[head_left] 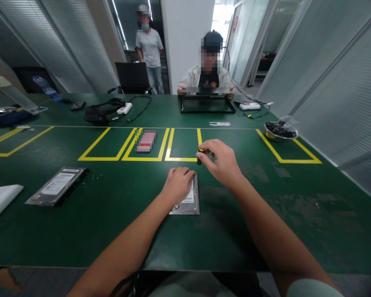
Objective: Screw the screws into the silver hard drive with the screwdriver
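Observation:
A silver hard drive (pixel 194 204) with a white label lies flat on the green table in front of me. My left hand (pixel 178 183) is over its upper part, fingers curled down onto it and hiding much of the label. In my right hand (pixel 218 159) a small screwdriver (pixel 200 155) with a black and yellow handle is pinched between thumb and fingers. The screwdriver stands almost upright, its shaft pointing down at the drive's far right corner, beside my left fingertips. Whether the tip sits in a screw is too small to tell.
Left of me lies another hard drive (pixel 57 185) in a clear bag, with tiny screws (pixel 94 178) beside it. Yellow tape outlines (pixel 142 159) mark the table. A bowl (pixel 280 133) stands right. Across the table, a seated person (pixel 191 78) holds a black frame (pixel 207 110); another person (pixel 150 45) stands behind.

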Available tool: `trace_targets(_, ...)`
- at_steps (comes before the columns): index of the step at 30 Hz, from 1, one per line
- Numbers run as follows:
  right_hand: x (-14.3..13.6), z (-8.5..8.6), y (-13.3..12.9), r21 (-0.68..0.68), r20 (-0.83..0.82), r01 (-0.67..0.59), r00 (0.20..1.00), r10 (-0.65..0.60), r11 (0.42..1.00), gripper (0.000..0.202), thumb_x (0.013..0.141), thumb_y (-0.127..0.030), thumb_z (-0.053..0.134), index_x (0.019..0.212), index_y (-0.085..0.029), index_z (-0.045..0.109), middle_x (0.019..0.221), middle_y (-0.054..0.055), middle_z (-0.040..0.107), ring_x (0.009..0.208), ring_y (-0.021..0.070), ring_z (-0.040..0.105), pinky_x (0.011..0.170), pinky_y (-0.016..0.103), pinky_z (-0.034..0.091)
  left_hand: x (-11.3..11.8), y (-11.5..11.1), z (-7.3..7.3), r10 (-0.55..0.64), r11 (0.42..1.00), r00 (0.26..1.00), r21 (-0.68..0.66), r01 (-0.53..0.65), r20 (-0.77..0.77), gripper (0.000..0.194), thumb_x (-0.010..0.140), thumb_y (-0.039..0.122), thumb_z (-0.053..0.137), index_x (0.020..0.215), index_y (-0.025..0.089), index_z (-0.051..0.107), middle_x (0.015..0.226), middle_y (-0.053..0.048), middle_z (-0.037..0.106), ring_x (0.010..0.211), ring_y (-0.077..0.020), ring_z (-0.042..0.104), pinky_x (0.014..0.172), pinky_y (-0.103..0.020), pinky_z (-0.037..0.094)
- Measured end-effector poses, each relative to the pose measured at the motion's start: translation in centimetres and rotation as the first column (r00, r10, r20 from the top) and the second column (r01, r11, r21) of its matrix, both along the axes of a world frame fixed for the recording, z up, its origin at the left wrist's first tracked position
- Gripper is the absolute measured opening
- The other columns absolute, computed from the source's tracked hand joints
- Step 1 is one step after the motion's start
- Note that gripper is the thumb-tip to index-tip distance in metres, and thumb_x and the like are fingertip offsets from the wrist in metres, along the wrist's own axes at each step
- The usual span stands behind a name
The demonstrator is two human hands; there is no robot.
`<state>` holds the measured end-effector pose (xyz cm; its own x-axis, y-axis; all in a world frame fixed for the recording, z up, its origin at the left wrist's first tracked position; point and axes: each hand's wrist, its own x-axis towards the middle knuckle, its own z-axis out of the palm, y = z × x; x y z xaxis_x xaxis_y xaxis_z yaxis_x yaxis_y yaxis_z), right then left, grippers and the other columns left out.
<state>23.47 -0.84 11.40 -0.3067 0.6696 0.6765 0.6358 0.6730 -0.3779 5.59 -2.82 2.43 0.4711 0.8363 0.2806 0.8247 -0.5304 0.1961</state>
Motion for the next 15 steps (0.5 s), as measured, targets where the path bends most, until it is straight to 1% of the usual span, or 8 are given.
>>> trace_targets(2, 0.1, 0.5, 0.2, -0.024, 0.015, 0.016, 1.0, -0.015, 1.0, 0.007, 0.088, -0.022, 0.064, 0.092, -0.017, 0.067, 0.089, 0.006, 0.068, 0.083, 0.0181, 0.062, 0.072, 0.03, 0.049, 0.0, 0.0, 0.0, 0.004, 1.0, 1.0, 0.005, -0.004, -0.002, 0.028, 0.099, 0.026, 0.042, 0.118, 0.026, 0.062, 0.112, -0.007, 0.067, 0.108, -0.0246, 0.057, 0.092, -0.045, 0.033)
trace_targets(4, 0.2, 1.0, 0.4, -0.065, 0.04, 0.019, 0.999, -0.017, 0.998, 0.006, 0.088, -0.02, 0.064, 0.09, -0.017, 0.068, 0.087, 0.005, 0.07, 0.082, 0.0177, 0.064, 0.072, 0.03, 0.049, 0.1, 0.0, 0.0, 0.006, 1.0, 1.0, 0.006, -0.006, -0.004, 0.028, 0.099, 0.026, 0.041, 0.118, 0.026, 0.062, 0.112, -0.007, 0.067, 0.108, -0.0246, 0.056, 0.092, -0.045, 0.032)
trace_targets(9, 0.8, 1.9, 0.6, -0.181, 0.086, -0.005, 0.996, 0.02, 0.984, 0.016, 0.088, -0.015, 0.059, 0.099, -0.019, 0.071, 0.094, 0.004, 0.075, 0.086, 0.0185, 0.068, 0.075, 0.031, 0.05, 0.0, -0.1, 0.1, 0.009, 1.0, 1.0, 0.005, -0.009, -0.004, 0.028, 0.099, 0.026, 0.041, 0.119, 0.027, 0.062, 0.112, -0.006, 0.066, 0.107, -0.0246, 0.056, 0.091, -0.046, 0.03)
trace_targets(13, 1.1, 2.1, 0.6, -0.191, 0.104, -0.015, 0.994, 0.035, 0.981, 0.024, 0.09, -0.014, 0.057, 0.11, -0.019, 0.07, 0.103, 0.005, 0.075, 0.088, 0.0184, 0.069, 0.078, 0.031, 0.052, 0.0, -0.1, 0.1, 0.009, 1.0, 1.0, -0.001, -0.009, 0.007, 0.028, 0.099, 0.026, 0.042, 0.119, 0.027, 0.062, 0.112, -0.006, 0.066, 0.107, -0.0238, 0.056, 0.091, -0.045, 0.03)
trace_targets(15, 1.1, 1.9, 0.7, -0.163, 0.109, -0.021, 0.993, 0.04, 0.986, 0.023, 0.09, -0.015, 0.058, 0.109, -0.018, 0.07, 0.105, 0.005, 0.074, 0.092, 0.019, 0.068, 0.081, 0.032, 0.052, 0.0, -0.2, 0.0, 0.011, 1.0, 1.0, -0.002, -0.011, 0.012, 0.028, 0.099, 0.025, 0.042, 0.119, 0.028, 0.062, 0.112, -0.006, 0.067, 0.107, -0.0236, 0.056, 0.091, -0.044, 0.029)
